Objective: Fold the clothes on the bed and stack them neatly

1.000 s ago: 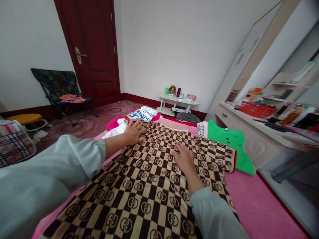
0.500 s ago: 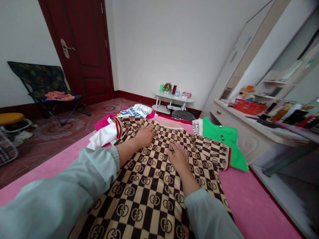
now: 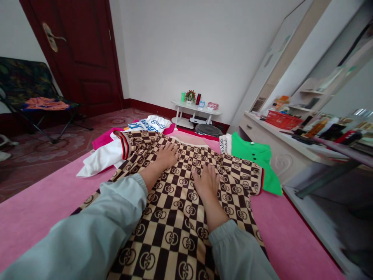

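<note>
A brown and tan checkered shirt (image 3: pixel 177 217) lies spread flat on a pink bed cover (image 3: pixel 43 206). My left hand (image 3: pixel 167 154) rests palm down on the shirt's upper part, fingers stretched out. Just to its right, my right hand (image 3: pixel 206 182) also lies flat on the cloth with fingers apart. Both arms wear pale blue sleeves. Neither hand holds anything.
A green shirt (image 3: pixel 253 159) lies past the checkered shirt's right sleeve. White and pink garments (image 3: pixel 101 157) and a white printed shirt (image 3: pixel 150 124) lie at the far left. A dresser (image 3: pixel 271 136) with a red basket (image 3: pixel 281 119) runs along the right; a folding chair (image 3: pixel 32 97) stands by the dark red door (image 3: pixel 78 58).
My left hand has slid right from the shirt's left shoulder towards its middle. The right hand has stayed flat in place. The view has turned to the right.
</note>
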`<state>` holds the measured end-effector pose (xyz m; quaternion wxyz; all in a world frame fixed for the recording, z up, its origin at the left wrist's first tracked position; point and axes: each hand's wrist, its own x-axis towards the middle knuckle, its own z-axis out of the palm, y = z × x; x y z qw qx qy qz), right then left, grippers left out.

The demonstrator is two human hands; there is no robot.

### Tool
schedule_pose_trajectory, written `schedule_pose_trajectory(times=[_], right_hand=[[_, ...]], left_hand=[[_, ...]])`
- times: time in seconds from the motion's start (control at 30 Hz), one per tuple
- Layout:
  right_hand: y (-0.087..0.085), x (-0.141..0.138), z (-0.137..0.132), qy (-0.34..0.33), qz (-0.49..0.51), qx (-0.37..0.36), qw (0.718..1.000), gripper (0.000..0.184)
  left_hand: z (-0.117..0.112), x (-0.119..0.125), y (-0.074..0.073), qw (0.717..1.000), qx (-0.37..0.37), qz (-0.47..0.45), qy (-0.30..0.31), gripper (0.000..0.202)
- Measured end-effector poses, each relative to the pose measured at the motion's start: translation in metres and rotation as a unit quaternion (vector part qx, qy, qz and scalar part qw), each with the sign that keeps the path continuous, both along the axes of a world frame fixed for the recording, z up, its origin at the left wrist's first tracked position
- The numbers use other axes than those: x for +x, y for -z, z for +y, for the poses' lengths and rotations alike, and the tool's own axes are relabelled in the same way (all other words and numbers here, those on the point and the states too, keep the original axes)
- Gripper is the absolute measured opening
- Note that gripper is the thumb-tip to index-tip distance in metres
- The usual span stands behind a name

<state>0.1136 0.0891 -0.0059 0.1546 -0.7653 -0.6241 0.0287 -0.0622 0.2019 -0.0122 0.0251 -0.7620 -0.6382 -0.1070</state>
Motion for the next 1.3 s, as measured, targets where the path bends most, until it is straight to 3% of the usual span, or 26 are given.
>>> schedule_pose_trajectory(times=[0.1, 0.27, 0.33, 0.4, 0.5, 0.57, 0.67, 0.77, 0.9, 1.03, 1.13, 1.3], right_hand=[[-0.002, -0.001, -0.002, -0.001, -0.004, -0.009, 1.000, 0.066], [-0.015, -0.004, -0.002, -0.022, -0.027, -0.040, 0.999, 0.059], [-0.023, -0.003, 0.007, -0.066, -0.035, -0.046, 0.996, 0.057], [-0.030, 0.004, 0.023, -0.151, -0.044, -0.013, 0.987, 0.058], [-0.026, 0.024, 0.058, -0.253, -0.063, -0.003, 0.965, 0.059], [-0.014, 0.041, 0.082, -0.205, -0.075, -0.052, 0.974, 0.060], [0.006, 0.061, 0.110, -0.127, -0.096, -0.064, 0.985, 0.063], [0.010, 0.064, 0.119, -0.112, -0.107, -0.077, 0.985, 0.064], [-0.013, 0.042, 0.094, -0.104, -0.106, -0.119, 0.982, 0.066], [-0.028, 0.007, 0.032, -0.181, -0.113, -0.037, 0.976, 0.067], [-0.021, -0.006, -0.015, -0.241, -0.088, -0.045, 0.966, 0.069], [-0.007, 0.001, -0.046, -0.202, -0.101, -0.080, 0.971, 0.068]], left_hand=[[0.000, -0.002, 0.008, 0.999, -0.035, -0.020, -0.012, 0.064], [0.002, -0.004, 0.009, 0.999, -0.031, -0.037, -0.023, 0.070], [0.002, -0.003, 0.008, 0.998, -0.030, -0.039, -0.027, 0.071], [0.002, -0.003, 0.008, 0.998, -0.034, -0.039, -0.027, 0.072], [0.004, -0.007, 0.006, 0.997, -0.051, -0.041, -0.048, 0.076], [0.006, -0.012, 0.004, 0.995, -0.059, -0.041, -0.068, 0.080], [0.009, -0.017, 0.003, 0.994, -0.060, -0.037, -0.078, 0.083], [0.009, -0.018, 0.003, 0.995, -0.055, -0.034, -0.079, 0.084], [0.004, -0.020, -0.004, 0.995, -0.083, -0.024, -0.054, 0.081], [-0.015, -0.028, -0.016, 0.987, -0.159, 0.003, -0.006, 0.080], [-0.039, -0.035, -0.022, 0.984, -0.175, 0.014, 0.006, 0.080], [-0.082, -0.049, -0.028, 0.984, -0.175, 0.030, 0.035, 0.076]])
